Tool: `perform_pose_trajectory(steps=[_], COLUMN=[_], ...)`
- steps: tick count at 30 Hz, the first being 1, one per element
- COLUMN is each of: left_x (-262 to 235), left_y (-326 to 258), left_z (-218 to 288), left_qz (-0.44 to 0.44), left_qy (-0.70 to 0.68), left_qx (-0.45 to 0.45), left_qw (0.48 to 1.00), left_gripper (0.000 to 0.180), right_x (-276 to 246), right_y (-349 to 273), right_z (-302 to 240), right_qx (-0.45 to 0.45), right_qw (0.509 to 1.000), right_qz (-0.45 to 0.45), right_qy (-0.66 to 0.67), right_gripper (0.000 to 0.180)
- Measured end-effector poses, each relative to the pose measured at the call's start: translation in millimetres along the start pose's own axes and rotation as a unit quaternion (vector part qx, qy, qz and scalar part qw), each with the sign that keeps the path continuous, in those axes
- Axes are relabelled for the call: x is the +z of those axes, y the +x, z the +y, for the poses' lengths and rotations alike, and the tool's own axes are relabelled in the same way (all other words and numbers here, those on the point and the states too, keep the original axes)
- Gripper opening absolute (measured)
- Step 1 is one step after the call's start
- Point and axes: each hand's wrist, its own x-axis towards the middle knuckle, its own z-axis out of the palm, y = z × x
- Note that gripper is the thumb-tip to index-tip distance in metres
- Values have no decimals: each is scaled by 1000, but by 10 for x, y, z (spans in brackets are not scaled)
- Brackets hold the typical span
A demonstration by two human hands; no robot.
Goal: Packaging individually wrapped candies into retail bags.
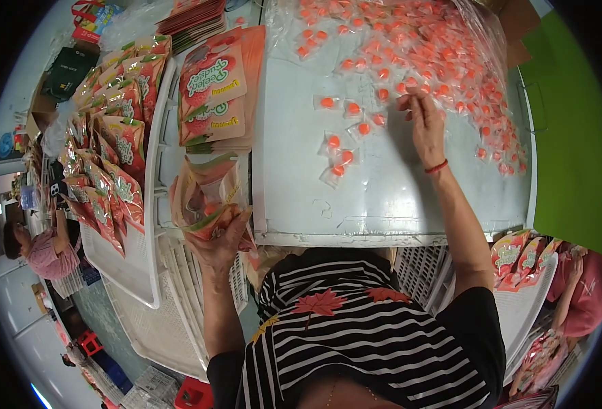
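Observation:
My left hand [218, 240] grips the lower part of a red and green candy pouch [205, 187]. The pouch's mouth gapes upward, and some orange-red pieces show inside. Above the table, my right hand [425, 129] reaches to the near edge of a heap of individually wrapped orange-red candies [417, 48]. Its fingers are stretched forward and slightly bent, with no candy visible in them. Several loose wrapped candies [353, 108] lie on the pale tabletop [294, 184] left of this hand.
Flat pouches [212, 82] lie stacked beside the table's left edge, with another stack [190, 24] behind. Filled pouches [120, 143] crowd a white tray [152, 266] on the left. More pouches [519, 259] sit on a tray at right. Other people [52, 252] are at both sides.

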Motion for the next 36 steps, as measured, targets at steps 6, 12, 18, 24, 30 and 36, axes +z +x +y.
perform_pose_trajectory(steps=[6, 12, 18, 24, 30, 36], left_x=[100, -9, -5, -31, -149, 8], left_y=[36, -36, -42, -16, -71, -19], left_z=[-23, -113, -58, -130, -228, 25], left_qz=[47, 11, -21, -18, -6, -23], left_qy=[10, 29, 18, 63, 84, 2], left_qx=[40, 32, 0, 68, 77, 26], left_qw=[998, 999, 1000, 996, 993, 999], left_gripper=[18, 18, 18, 19, 20, 20], right_x=[267, 252, 486, 856, 529, 325], right_y=[-241, 88, 334, 232, -104, -515], right_z=[-122, 129, -20, -117, -213, -267], right_qx=[-15, 16, -23, -287, -91, -231], right_qw=[999, 999, 989, 875, 940, 936], right_qz=[-21, -29, -145, -291, -329, -217], right_qy=[-44, 11, 1, -261, -24, -155], right_gripper=[23, 25, 45, 39, 57, 82])
